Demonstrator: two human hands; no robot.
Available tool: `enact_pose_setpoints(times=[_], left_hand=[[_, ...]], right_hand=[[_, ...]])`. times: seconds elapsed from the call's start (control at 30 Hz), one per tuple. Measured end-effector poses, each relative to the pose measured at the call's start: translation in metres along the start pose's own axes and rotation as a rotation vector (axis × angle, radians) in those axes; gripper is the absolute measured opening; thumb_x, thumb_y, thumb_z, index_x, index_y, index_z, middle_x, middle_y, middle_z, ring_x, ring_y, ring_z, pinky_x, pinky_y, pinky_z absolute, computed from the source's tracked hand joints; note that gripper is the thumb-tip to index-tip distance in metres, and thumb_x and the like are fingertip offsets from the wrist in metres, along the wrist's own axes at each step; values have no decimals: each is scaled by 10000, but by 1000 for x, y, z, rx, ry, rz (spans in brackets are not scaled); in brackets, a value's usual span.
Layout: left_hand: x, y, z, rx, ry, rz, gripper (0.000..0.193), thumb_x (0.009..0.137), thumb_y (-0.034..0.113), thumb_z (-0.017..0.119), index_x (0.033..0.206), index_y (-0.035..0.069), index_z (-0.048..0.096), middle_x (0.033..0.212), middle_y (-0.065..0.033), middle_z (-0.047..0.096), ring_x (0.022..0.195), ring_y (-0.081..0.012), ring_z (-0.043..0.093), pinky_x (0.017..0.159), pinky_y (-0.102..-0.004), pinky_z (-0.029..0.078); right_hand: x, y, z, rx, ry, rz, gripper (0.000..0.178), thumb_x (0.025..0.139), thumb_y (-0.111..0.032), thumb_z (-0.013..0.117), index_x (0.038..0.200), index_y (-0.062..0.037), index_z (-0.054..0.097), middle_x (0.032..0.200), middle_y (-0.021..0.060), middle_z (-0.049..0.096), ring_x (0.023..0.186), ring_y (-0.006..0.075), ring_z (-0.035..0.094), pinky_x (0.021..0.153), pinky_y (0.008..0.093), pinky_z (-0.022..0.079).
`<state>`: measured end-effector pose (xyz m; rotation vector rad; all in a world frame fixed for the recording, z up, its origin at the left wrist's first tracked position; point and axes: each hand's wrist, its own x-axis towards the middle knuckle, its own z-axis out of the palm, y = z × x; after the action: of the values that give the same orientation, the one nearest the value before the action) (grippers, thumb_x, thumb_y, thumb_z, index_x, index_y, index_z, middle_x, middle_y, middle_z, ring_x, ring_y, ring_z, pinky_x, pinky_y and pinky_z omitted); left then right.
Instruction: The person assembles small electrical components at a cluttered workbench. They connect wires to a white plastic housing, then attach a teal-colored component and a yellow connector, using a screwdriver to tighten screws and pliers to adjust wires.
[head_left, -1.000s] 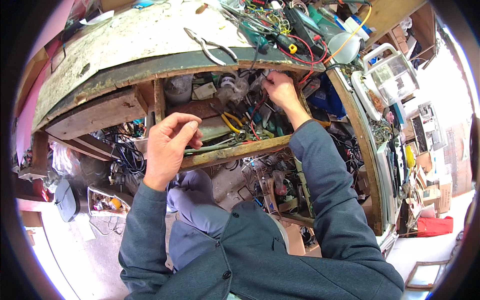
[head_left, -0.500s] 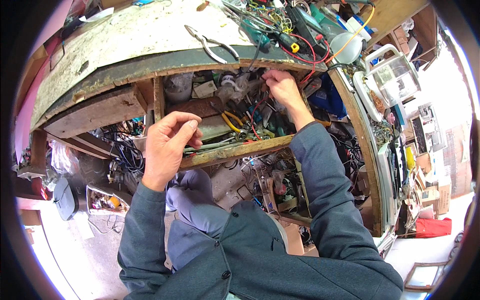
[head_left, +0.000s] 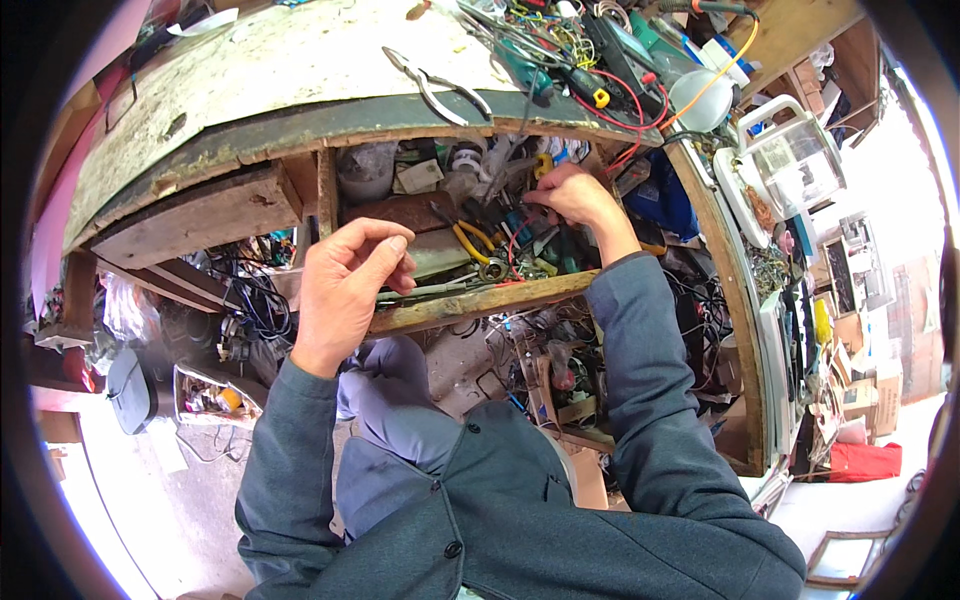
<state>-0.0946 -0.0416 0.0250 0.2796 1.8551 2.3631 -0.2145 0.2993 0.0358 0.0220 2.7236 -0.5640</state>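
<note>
My right hand [head_left: 580,197] reaches into an open drawer crowded with tools and parts. Its fingers are closed and point down; what they grip is hidden. A small yellow piece [head_left: 543,165] shows right beside its knuckles. Near its fingertips run a red wire [head_left: 516,243] and dark tool handles. My left hand [head_left: 348,285] hovers over the drawer's near left corner, fingers curled in toward the thumb, and anything inside them is too small to see. Yellow-handled pliers [head_left: 472,240] lie in the drawer between the hands, beside a brown block [head_left: 412,211].
The drawer's wooden front rail [head_left: 480,306] crosses before me. On the worn benchtop [head_left: 300,80] lie metal pliers [head_left: 437,86] and a heap of wires and tools. A clear plastic appliance [head_left: 790,160] stands at right. Black cables [head_left: 262,295] hang at left.
My right hand has drawn slightly nearer and to the right inside the drawer. A yellow piece now shows beside it. The left hand keeps its curled pose while the view shifts a little.
</note>
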Motion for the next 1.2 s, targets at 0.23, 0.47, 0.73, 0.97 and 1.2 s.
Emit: enact_pose_setpoints(times=[0.23,0.47,0.73,0.97,1.2], left_hand=[[0,0,0,4,0,2,159,1055,109,636,1110,-15,720,864,-65,729,732,-124,703,689,-266,583],[-1,0,0,-27,8,-17,149,1051,103,650,1115,-12,720,874,-60,733,733,-114,702,684,-257,576],[0,0,-1,-67,20,-22,149,1051,99,652,1120,-15,719,874,-63,736,737,-120,708,685,-257,576],[-1,1,-1,-76,23,-17,152,1052,97,649,1122,-19,717,875,-64,736,738,-123,709,687,-257,580],[0,0,-2,-83,21,-11,155,1051,97,650,1129,-21,715,881,-66,738,739,-122,709,686,-258,581]], right_hand=[[-4,7,6,-369,98,37,249,806,-274,811,965,-85,781,964,142,783,924,324,751,812,445,587],[-22,9,5,-286,148,40,297,750,-217,820,1021,-101,783,1056,162,772,1029,343,736,871,450,577],[-26,6,5,-215,186,3,362,769,-156,781,1129,-120,769,1105,184,766,1096,368,719,928,462,569],[-28,6,4,-224,150,-37,429,781,-134,747,1204,-191,781,1165,196,757,1139,370,706,977,456,560],[-23,4,13,-377,113,-21,308,808,-233,759,1111,-217,816,1112,147,778,1091,347,728,944,456,577]])
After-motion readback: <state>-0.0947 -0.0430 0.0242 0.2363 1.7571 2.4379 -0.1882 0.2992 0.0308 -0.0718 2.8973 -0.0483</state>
